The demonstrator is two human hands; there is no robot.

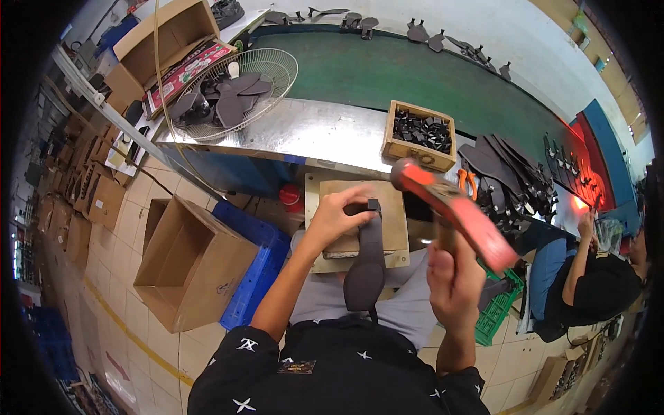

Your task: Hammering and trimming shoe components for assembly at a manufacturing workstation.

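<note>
Slab [395,232]: square, tan work block under the sole's twelve o'clock half.
Hammer [453,211]: red-headed, blurred, raised at three o'clock; right hand [456,280] closed round its handle.
Sole [364,270]: long, dark-grey, axis twelve-to-six.
Heel piece [374,205]: small, black, blocky, at the sole's twelve; left hand [340,216] nearer, at nine, thumb and forefinger slightly parted around it.

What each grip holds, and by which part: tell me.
Right grip: a hammer, by its handle. Left grip: a dark shoe sole, at its narrow far end, near a small black block.
</note>
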